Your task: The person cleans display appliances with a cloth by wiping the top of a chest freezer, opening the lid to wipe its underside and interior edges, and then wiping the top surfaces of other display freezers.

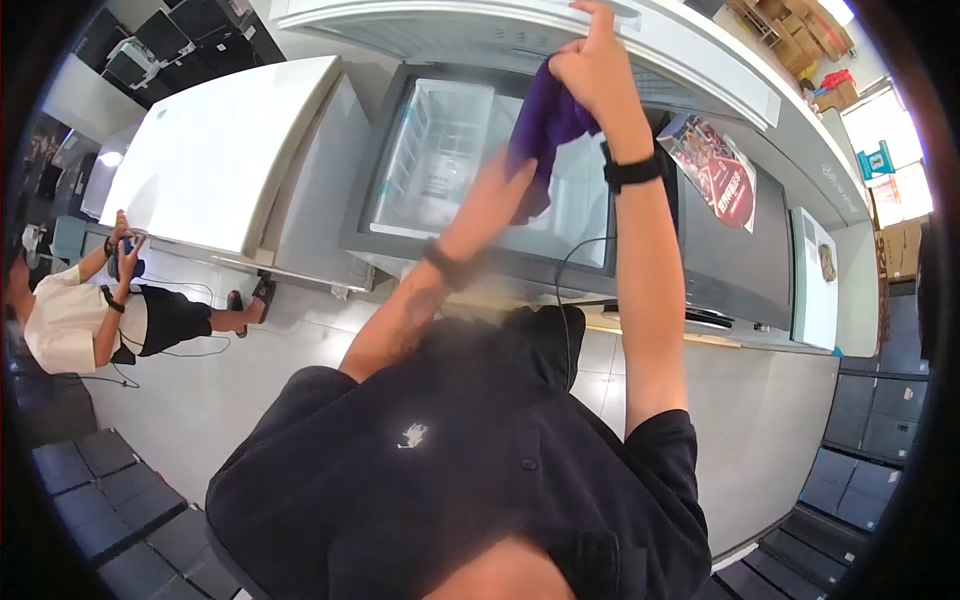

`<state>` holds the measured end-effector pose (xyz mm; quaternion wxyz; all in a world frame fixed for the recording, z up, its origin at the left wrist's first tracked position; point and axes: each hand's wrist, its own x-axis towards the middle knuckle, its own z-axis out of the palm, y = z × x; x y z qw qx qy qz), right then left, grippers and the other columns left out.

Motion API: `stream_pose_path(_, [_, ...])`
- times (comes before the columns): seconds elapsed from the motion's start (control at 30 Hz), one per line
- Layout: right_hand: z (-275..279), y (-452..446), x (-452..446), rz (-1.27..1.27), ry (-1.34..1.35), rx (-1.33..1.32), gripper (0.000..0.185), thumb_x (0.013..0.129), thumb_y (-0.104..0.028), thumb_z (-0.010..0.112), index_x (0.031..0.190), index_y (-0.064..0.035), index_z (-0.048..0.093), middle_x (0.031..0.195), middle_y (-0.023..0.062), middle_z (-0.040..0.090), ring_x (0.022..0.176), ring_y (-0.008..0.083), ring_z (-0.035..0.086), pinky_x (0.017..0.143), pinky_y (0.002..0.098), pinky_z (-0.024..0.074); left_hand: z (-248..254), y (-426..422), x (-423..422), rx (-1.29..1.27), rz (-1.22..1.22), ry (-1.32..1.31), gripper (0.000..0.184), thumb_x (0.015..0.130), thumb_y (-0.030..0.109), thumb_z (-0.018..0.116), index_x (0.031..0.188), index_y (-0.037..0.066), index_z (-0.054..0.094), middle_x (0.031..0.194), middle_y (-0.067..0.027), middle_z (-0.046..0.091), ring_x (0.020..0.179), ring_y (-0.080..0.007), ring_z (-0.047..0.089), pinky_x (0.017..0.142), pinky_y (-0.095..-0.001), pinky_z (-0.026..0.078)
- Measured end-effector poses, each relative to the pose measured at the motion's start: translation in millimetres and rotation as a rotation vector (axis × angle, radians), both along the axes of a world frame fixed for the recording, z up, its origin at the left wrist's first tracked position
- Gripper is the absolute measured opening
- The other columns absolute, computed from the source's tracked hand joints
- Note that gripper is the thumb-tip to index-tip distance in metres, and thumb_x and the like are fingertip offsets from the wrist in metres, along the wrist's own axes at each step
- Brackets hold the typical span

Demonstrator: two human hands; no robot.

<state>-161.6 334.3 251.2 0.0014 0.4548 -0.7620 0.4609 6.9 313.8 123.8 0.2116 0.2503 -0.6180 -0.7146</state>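
Observation:
A dark purple cloth is stretched between my hands above a grey, open-topped chest freezer. My right hand, a black band on its wrist, grips the upper end of the cloth, with one finger extended near the raised white lid. My left hand is closed on the lower part of the cloth; it is blurred and its fingers are partly hidden. Below the hands, inside the freezer, sits a white slatted basket.
A white-topped appliance stands to the left. To the right is a dark cabinet with a printed red leaflet. A thin black cable hangs over the freezer's front. A person holding something stands at far left. Dark boxes line the floor.

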Motion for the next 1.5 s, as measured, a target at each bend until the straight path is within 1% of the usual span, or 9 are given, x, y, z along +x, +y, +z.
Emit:
stream_pose_path(0.03, [15.1, -0.9, 4.1, -0.021, -0.016, 0.03, 0.059, 0.077, -0.014, 0.062, 0.132, -0.0145, 0.04, 0.085, 0.0243, 0.068, 0.081, 0.0457, 0.066, 0.074, 0.0495, 0.053, 2.6, -0.4, -4.7, -0.119, 0.013, 0.061, 0.037, 0.098, 0.023, 0.056, 0.126, -0.001, 0.051, 0.099, -0.009, 0.064, 0.089, -0.0172, 0.06, 0.081, -0.0339, 0.05])
stream_pose_path(0.1, [-3.4, -9.2, -4.0, -0.026, 0.112, -0.067, 0.066, 0.072, -0.007, 0.063, 0.133, -0.0135, 0.039, 0.081, 0.0167, 0.069, 0.075, 0.0341, 0.067, 0.071, 0.0404, 0.0526, 9.2, -5.3, -14.5, -0.364, 0.039, 0.188, 0.03, 0.098, 0.025, 0.055, 0.119, 0.003, 0.054, 0.087, -0.0089, 0.062, 0.075, -0.0197, 0.062, 0.067, -0.0346, 0.052])
stream_pose_path(0.5, [-10.3, 9.1, -0.1, 0.141, 0.031, -0.083, 0.084, 0.072, -0.003, 0.06, 0.149, -0.0168, 0.03, 0.082, 0.0128, 0.067, 0.081, 0.0324, 0.067, 0.076, 0.0406, 0.0529, 21.0, -5.6, 8.5, -0.197, 0.021, 0.033, 0.032, 0.097, 0.021, 0.059, 0.121, 0.001, 0.055, 0.091, -0.0028, 0.062, 0.08, -0.0092, 0.057, 0.073, -0.0282, 0.05])
stream_pose_path(0.7, [-33.0, 44.2, 13.1, 0.124, 0.008, -0.102, 0.093, 0.068, 0.002, 0.057, 0.154, -0.0182, 0.026, 0.079, 0.0103, 0.066, 0.076, 0.0246, 0.066, 0.078, 0.0348, 0.052, -4.1, -24.6, 24.0, -0.461, 0.08, 0.011, 0.03, 0.094, 0.018, 0.061, 0.119, 0.002, 0.057, 0.09, -0.0046, 0.064, 0.08, -0.0105, 0.06, 0.073, -0.0277, 0.049])
stream_pose_path(0.73, [-31.2, 45.8, 10.2, 0.128, 0.055, -0.08, 0.098, 0.067, 0.001, 0.057, 0.155, -0.0194, 0.021, 0.078, 0.0106, 0.065, 0.076, 0.0262, 0.066, 0.077, 0.0344, 0.0522, -6.7, -31.4, 26.8, -0.442, 0.053, -0.101, 0.041, 0.09, 0.024, 0.062, 0.124, 0.001, 0.057, 0.104, -0.0196, 0.068, 0.096, -0.033, 0.067, 0.085, -0.0386, 0.051])
stream_pose_path(0.83, [6.3, 16.0, -11.7, 0.089, 0.155, -0.003, 0.101, 0.068, 0.0, 0.059, 0.157, -0.0186, 0.015, 0.081, 0.0139, 0.067, 0.079, 0.0297, 0.067, 0.079, 0.036, 0.0525, 3.3, -45.2, 6.0, -0.568, 0.051, -0.085, 0.036, 0.094, 0.021, 0.062, 0.122, -0.001, 0.058, 0.096, -0.0073, 0.067, 0.084, -0.0133, 0.061, 0.076, -0.0293, 0.05])
stream_pose_path(0.97, [55.6, -72.9, -88.1, -0.09, 0.284, 0.075, 0.101, 0.071, -0.009, 0.061, 0.157, -0.0168, 0.009, 0.093, 0.0232, 0.069, 0.09, 0.0399, 0.067, 0.083, 0.0441, 0.0515, 53.1, -82.5, -74.1, -0.459, 0.062, 0.197, 0.04, 0.095, 0.026, 0.06, 0.123, -0.003, 0.058, 0.099, -0.0111, 0.068, 0.09, -0.0172, 0.063, 0.081, -0.0322, 0.05])
stream_pose_path(1.07, [79.4, -107.6, -117.4, -0.128, 0.397, 0.114, 0.101, 0.071, -0.02, 0.061, 0.157, -0.0186, 0.008, 0.102, 0.0312, 0.067, 0.099, 0.0489, 0.063, 0.087, 0.0511, 0.0491, 87.8, -103.2, -103.0, -0.451, 0.077, 0.011, 0.041, 0.095, 0.027, 0.058, 0.123, -0.003, 0.057, 0.102, -0.0138, 0.069, 0.094, -0.0194, 0.065, 0.084, -0.0337, 0.05])
stream_pose_path(1.5, [71.7, -162.1, -161.9, -0.092, 0.509, -0.031, 0.104, 0.072, -0.019, 0.061, 0.157, -0.0159, 0.002, 0.099, 0.0312, 0.067, 0.093, 0.0492, 0.064, 0.083, 0.051, 0.0504, 79.1, -157.0, -133.3, -0.598, 0.158, 0.076, 0.032, 0.095, 0.024, 0.057, 0.113, -0.002, 0.059, 0.087, -0.0098, 0.066, 0.077, -0.0186, 0.061, 0.072, -0.0337, 0.049])
